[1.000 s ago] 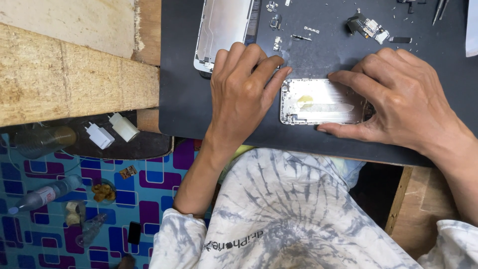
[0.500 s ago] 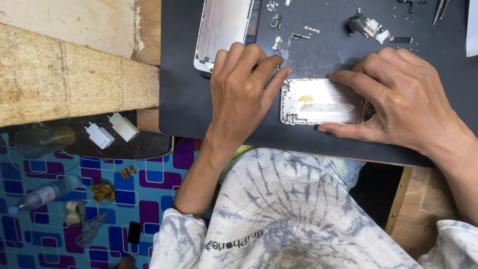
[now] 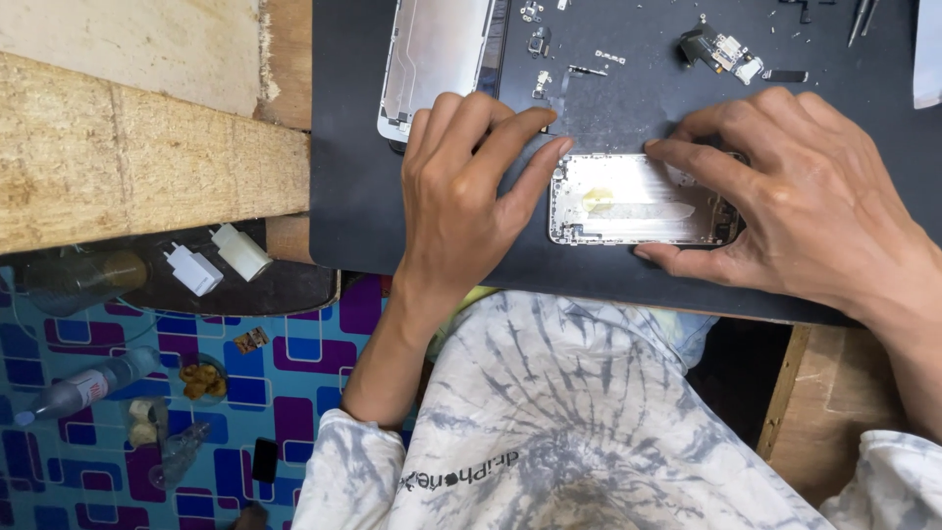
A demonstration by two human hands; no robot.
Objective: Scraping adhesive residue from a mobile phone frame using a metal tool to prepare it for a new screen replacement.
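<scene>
We have the phone shell point(image 3: 638, 199) lying flat on the black mat point(image 3: 343, 147), stripped down to its metal back. Our left hand point(image 3: 461, 196) rests palm down just left of the shell, fingers loosely spread and fingertips touching its left end; it grips nothing. Our right hand point(image 3: 805, 196) covers the shell's right end, thumb along the near edge and fingers point(image 3: 687, 157) bent over the far edge, pinning it rather than holding a tool.

We judge the teardown well advanced: the screen panel point(image 3: 437, 59) lies face down up and left of the shell, and small screws and brackets point(image 3: 540, 79) sit just above it. A connector part point(image 3: 726, 51) lies up and right. Some yellowish residue inside the shell looks left to clear; what else remains we cannot tell.
</scene>
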